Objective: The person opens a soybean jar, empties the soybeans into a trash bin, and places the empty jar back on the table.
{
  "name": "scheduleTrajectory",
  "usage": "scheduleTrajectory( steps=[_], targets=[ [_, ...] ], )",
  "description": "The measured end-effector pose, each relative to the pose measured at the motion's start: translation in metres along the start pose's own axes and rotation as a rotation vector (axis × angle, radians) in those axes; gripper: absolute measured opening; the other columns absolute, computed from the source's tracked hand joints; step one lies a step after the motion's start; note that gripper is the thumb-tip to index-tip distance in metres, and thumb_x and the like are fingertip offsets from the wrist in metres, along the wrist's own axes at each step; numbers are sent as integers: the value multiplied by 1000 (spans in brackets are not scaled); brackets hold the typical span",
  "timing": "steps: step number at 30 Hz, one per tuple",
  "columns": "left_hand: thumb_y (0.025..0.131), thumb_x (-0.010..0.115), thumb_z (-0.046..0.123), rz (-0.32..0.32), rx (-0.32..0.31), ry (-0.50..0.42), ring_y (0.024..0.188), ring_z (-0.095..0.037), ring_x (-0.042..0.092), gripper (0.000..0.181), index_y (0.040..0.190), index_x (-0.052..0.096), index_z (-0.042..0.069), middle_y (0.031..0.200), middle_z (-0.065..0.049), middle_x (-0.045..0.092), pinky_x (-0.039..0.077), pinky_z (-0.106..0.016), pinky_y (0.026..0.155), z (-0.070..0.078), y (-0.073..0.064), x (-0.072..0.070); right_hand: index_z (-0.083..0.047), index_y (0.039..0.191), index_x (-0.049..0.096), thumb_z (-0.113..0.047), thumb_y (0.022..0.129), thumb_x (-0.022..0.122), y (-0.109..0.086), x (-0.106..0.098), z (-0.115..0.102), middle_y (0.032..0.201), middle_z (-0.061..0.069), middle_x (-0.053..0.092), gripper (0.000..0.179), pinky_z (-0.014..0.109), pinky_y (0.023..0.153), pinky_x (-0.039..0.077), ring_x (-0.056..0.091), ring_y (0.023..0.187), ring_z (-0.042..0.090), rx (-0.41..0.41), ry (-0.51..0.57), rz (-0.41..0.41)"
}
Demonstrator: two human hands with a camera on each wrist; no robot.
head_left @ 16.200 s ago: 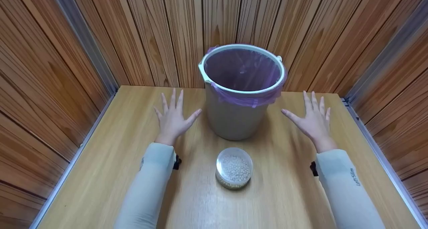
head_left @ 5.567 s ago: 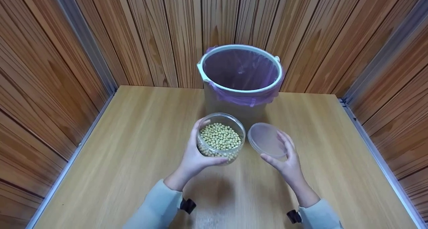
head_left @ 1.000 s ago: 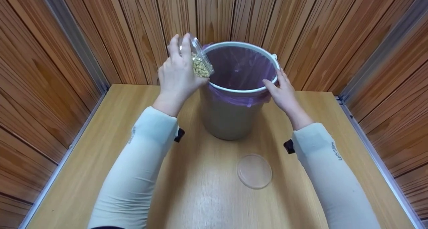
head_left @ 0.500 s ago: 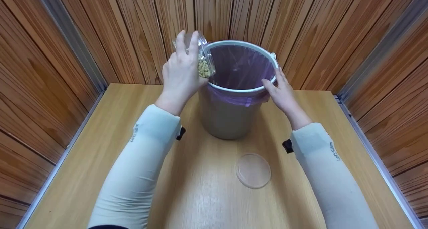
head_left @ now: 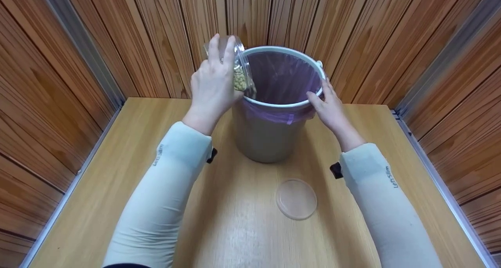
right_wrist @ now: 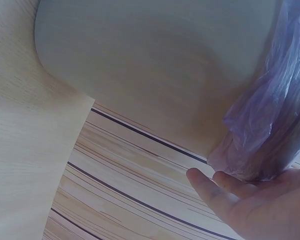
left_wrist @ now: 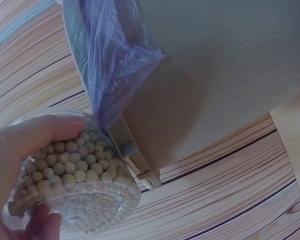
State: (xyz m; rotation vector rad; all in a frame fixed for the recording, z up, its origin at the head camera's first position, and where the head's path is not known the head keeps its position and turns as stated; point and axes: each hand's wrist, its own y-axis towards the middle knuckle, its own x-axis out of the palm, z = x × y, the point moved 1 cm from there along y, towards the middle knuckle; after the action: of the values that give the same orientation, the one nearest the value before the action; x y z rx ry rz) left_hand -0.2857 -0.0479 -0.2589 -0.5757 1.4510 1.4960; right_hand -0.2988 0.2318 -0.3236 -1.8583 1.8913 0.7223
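My left hand (head_left: 212, 86) grips a clear plastic jar (left_wrist: 85, 170) of round, pale yellow-green dried beans (head_left: 239, 79). The jar is tipped on its side, its mouth over the left rim of a grey trash can (head_left: 266, 139). A small blur of beans shows at the jar's lip in the head view. A purple bag (head_left: 283, 76) lines the can and folds over its pale rim. My right hand (head_left: 330, 109) holds the can's right rim, thumb on the inner side and fingers outside. The clear round lid (head_left: 296, 199) lies flat on the table in front of the can.
The trash can stands upright near the back of a wooden table (head_left: 242, 236). Wood-plank walls (head_left: 156, 33) rise behind and at both sides, with metal strips (head_left: 438, 189) along the table's side edges.
The lid came off the jar and was laid on the table. Over the last second, the left hand shifted slightly right and tipped the jar further. The right hand stayed at the rim.
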Motion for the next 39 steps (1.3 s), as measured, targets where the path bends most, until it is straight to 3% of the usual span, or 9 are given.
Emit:
scheduleTrajectory(
  steps=[39],
  targets=[
    [74, 84, 32, 15, 101, 149, 90, -31, 63, 106, 158, 21, 20, 161, -16, 25, 57, -41, 64, 12, 0, 1, -6, 159, 6, -36, 101, 43, 1, 0, -1, 167, 15, -1, 74, 47, 125, 8, 6, 153, 36, 14, -30, 22]
  ],
)
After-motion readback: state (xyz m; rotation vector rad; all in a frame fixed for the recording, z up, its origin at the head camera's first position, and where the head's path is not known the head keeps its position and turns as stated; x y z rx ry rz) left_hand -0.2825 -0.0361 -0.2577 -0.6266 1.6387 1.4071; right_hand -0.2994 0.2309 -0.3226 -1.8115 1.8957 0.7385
